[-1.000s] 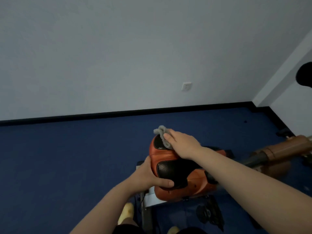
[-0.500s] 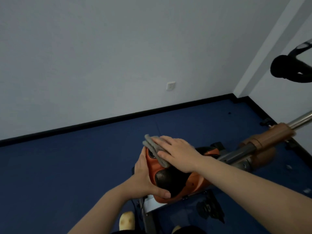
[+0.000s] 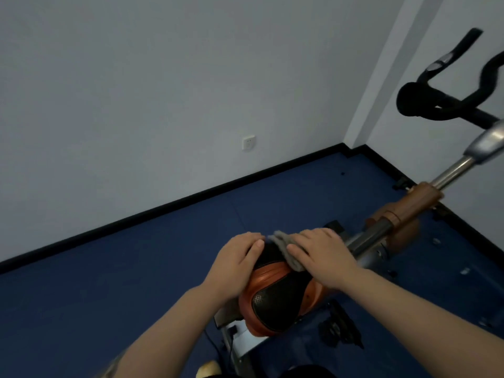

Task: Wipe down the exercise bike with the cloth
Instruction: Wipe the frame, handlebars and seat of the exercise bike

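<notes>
The exercise bike's orange and black saddle is low in the middle of the view. My left hand grips the saddle's left side near its front, thumb lying across the top. My right hand lies flat on a grey cloth and presses it onto the front of the saddle. The cloth bunches out past my fingers and thumb. From the saddle, the bike's grey and brown frame runs up to the right to a chrome post and the black handlebars.
The bike stands on a blue floor close to a corner of white walls with a black skirting board. A wall socket sits low on the far wall. A black pedal hangs right of the saddle. My foot shows at the bottom edge.
My view has swung right, bringing the handlebars into sight. My right hand has drawn the cloth back over the saddle's front. My left hand has shifted from the saddle's side up to its front.
</notes>
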A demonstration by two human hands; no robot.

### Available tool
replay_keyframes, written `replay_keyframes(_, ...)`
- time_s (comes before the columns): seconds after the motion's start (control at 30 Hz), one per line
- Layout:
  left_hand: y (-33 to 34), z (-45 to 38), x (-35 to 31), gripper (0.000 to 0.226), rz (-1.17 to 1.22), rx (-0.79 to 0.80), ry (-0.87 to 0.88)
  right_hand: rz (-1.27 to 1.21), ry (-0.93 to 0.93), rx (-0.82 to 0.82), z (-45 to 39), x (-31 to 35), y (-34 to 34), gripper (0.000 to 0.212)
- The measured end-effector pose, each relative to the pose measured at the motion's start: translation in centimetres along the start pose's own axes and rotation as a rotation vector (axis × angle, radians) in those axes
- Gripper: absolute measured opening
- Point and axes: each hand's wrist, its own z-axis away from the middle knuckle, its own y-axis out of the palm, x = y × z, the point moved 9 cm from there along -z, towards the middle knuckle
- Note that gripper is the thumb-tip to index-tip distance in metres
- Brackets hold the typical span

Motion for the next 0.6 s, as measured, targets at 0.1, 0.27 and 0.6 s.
replay_keyframes(0.1,1.3,-2.3,-0.1,0.037,-0.262,0.136,0.021,-0.044,0.19,-0.045,1.2,-4.2,0.2,0.044)
replay_keyframes(0.27,2.8,-3.9,0.4,0.04,-0.452,0.302,0.057,-0.326,0.515,-0.145,3.4,-4.2,1.4,0.052)
replay_keyframes(0.6,2.1,-4.1,1.0,0.032,-0.339,0.193,0.067,-0.548,0.907,-0.139,4.7,-1.8,2.1,0.067)
